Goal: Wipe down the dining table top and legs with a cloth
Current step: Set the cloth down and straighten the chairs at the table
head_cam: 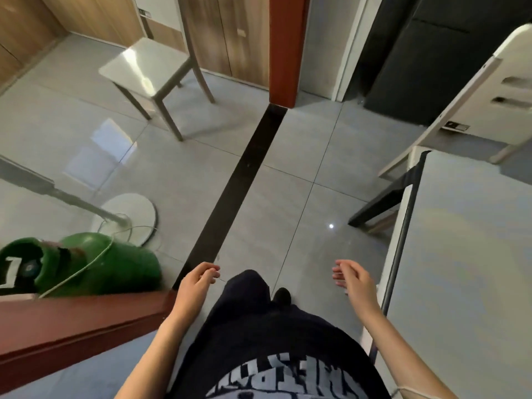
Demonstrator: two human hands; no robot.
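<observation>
The dining table [466, 254] fills the right side, a pale top with a dark edge. One dark leg [383, 197] slants down to the floor at its far corner. My left hand [195, 286] hangs in front of me over the floor, fingers loosely curled, holding nothing. My right hand [354, 280] floats just left of the table's edge, fingers relaxed and empty, not touching the table. No cloth is in view.
A pale chair [152, 73] stands on the tiled floor at the back left. Another chair [475, 90] sits by the table's far end. A fan base [129, 217] and a green container [100, 266] are at left, behind a red-brown door frame [86, 326].
</observation>
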